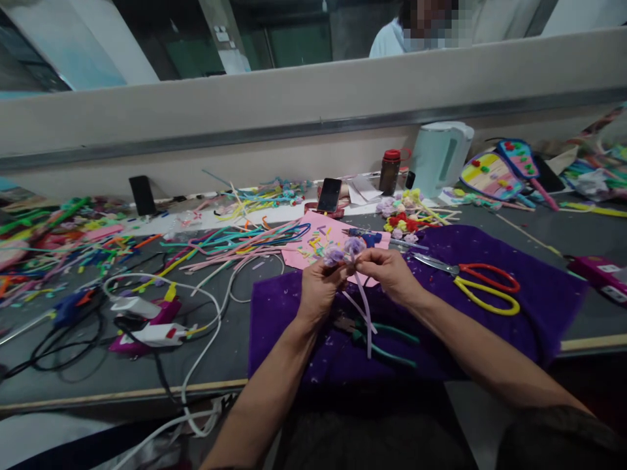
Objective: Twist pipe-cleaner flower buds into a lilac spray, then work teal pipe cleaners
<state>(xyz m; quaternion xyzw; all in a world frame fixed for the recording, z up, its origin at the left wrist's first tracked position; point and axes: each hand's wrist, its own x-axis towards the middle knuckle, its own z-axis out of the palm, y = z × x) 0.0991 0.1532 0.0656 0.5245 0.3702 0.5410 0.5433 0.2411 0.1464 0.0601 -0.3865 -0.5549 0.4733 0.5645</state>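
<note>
Both hands meet over a purple cloth [279, 320] at the table's front. Between the fingertips of my left hand [318, 287] and my right hand [385, 271] is a pale purple pipe-cleaner flower [353, 246], its light stems [363, 303] hanging down. My left hand is closed around the lower left of the bloom. The thumb and fingers of my right hand pinch near the stem top. Below them lie green-handled pliers [386, 339]. Scissors [470, 277] with red and yellow handles rest to the right. Behind the flower is a pink sheet [298, 254] with small cut pieces.
Pipe cleaners [245, 245] spread to the left, near power strips [151, 326] with looping cables and a glue gun [73, 307]. Along the back stand a phone [329, 194], a brown bottle [390, 173] and a kettle [441, 156]. Finished small flowers [404, 219] lie in a bunch. A person [392, 39] is beyond the partition.
</note>
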